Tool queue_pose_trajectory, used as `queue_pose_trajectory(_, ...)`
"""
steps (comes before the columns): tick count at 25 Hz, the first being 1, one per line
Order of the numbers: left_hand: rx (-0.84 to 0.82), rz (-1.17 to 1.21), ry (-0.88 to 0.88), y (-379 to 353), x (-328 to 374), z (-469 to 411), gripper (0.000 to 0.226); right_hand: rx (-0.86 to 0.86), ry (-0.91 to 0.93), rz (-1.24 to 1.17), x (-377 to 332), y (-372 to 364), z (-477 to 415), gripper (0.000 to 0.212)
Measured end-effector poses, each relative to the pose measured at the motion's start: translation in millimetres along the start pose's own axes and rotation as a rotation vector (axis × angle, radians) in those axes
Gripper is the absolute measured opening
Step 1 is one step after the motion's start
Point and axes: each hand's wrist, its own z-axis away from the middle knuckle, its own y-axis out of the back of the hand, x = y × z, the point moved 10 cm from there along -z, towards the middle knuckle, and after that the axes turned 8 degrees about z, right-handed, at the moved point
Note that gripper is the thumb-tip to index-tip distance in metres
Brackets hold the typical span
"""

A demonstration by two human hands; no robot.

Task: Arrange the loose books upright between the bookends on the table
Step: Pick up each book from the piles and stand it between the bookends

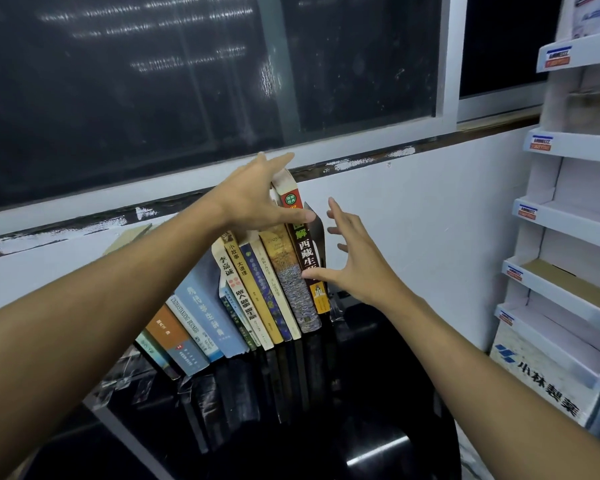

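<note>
A row of books (pixel 243 299) stands on the glossy black table (pixel 326 420), spines toward me, leaning left at its left end. At the right end a tall red-brown book (pixel 305 251) stands against a dark bookend (pixel 318 233). My left hand (pixel 257 199) holds the top of that tall book, thumb across its spine and fingers behind it. My right hand (pixel 354 265) is spread open beside the bookend, its thumb tip touching the tall book's spine low down. A clear piece (pixel 125 372), perhaps the other bookend, lies at the row's left end.
A white cardboard display rack (pixel 568 244) with several shelves stands close on the right. Behind the books runs a white wall with a dark window above. A tan flat board (pixel 129 237) leans at the wall behind my left arm.
</note>
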Motion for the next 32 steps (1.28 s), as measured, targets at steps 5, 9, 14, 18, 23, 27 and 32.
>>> queue_pose_trajectory(5,0.000,-0.050,-0.075,8,8,11,0.093,-0.055,-0.067,-0.157,13,-14,15,0.107)
queue_pose_trajectory(9,-0.045,-0.035,-0.069,2,10,12,0.076,-0.103,-0.045,-0.210,13,-24,15,0.089)
queue_pose_trajectory(14,-0.074,-0.072,-0.056,-5,13,8,0.094,-0.100,-0.038,-0.203,17,-24,10,0.086)
queue_pose_trajectory(18,-0.068,-0.098,-0.094,-14,12,4,0.084,-0.106,-0.028,-0.226,21,-28,10,0.084)
queue_pose_trajectory(23,-0.100,-0.100,-0.048,-19,0,2,0.087,-0.108,-0.022,-0.214,25,-33,7,0.083)
queue_pose_trajectory(27,-0.119,-0.092,-0.042,-25,-1,-3,0.096,-0.098,-0.019,-0.180,26,-35,6,0.079)
queue_pose_trajectory(32,-0.129,-0.074,-0.079,-34,-7,-11,0.086,-0.077,-0.011,-0.159,27,-36,6,0.077)
